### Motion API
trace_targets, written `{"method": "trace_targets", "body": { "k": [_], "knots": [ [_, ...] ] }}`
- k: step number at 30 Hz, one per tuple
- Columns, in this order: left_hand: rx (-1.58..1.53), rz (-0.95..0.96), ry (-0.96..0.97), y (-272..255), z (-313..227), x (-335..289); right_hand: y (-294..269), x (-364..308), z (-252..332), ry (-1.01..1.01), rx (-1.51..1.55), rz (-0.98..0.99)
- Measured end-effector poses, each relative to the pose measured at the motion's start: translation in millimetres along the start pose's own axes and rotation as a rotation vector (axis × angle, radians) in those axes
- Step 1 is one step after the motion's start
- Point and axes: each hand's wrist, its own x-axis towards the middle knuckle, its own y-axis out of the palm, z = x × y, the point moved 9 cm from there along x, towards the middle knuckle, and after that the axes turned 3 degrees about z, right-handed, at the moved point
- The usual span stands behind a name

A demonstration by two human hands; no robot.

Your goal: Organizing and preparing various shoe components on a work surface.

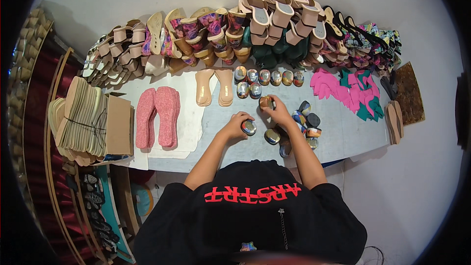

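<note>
My left hand (234,126) is closed around a small rounded shoe heel (248,127) with a multicoloured patterned cover, low over the grey-blue table. Slightly farther off, my right hand (278,112) grips a brownish patterned heel (266,102) by its side. Just beyond it stand several similar heels (265,77), lined up in two rows. By my right forearm lies a loose group of heels (299,117), and another heel (272,136) sits to the left of that forearm. The forearm partly hides some of them.
Pink glittery soles (157,118) and beige insoles (224,86) lie on white paper to the left. Tied sole stacks (83,118) stand beside a cardboard box (120,124). Pink and green cut pieces (348,91) are at right. Piled sandals (211,29) line the wall.
</note>
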Motion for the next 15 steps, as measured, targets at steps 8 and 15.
{"method": "trace_targets", "body": {
  "k": [8,15],
  "knots": [
    [-0.31,-0.092,-0.007,-4.0,9.1,5.2,-26.6,14.8,4.6,-0.161,-0.355,-0.29],
    [-0.988,-0.299,-0.177,-8.6,26.4,1.1,0.1,9.5,-24.5,0.453,-0.291,-0.252]
  ]
}}
